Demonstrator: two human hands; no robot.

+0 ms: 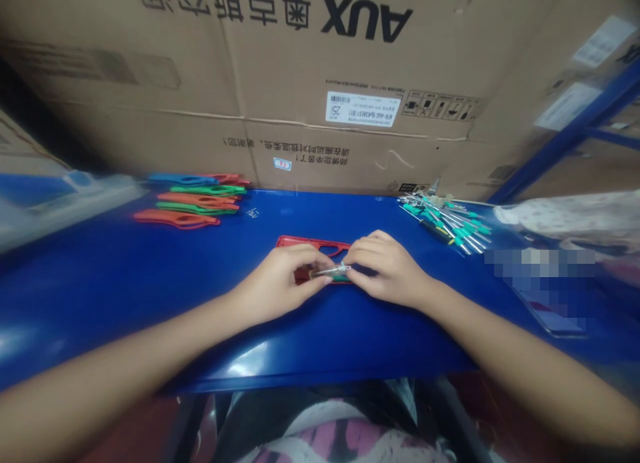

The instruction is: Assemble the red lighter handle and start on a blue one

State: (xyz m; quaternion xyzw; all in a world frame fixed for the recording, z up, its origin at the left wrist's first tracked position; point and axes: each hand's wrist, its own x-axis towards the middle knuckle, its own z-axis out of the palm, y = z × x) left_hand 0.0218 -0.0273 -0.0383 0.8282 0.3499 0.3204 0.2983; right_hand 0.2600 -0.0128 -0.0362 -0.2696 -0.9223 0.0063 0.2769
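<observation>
Pinching a small clear screwdriver (pixel 330 272) at its ends – left hand (pixel 280 280) and right hand (pixel 387 266) both grasp it – long axis running left to right, over a red plastic holder (pixel 313 243) mid blue table (pixel 150 276); tip direction unclear.

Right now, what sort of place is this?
Probably a hand-assembly bench in a warehouse or stockroom. Large cardboard cartons stand behind the blue table, piles of coloured plastic frames and green-handled tools lie on it, and the left hand and right hand pinch a small clear tool over a red frame.
</observation>
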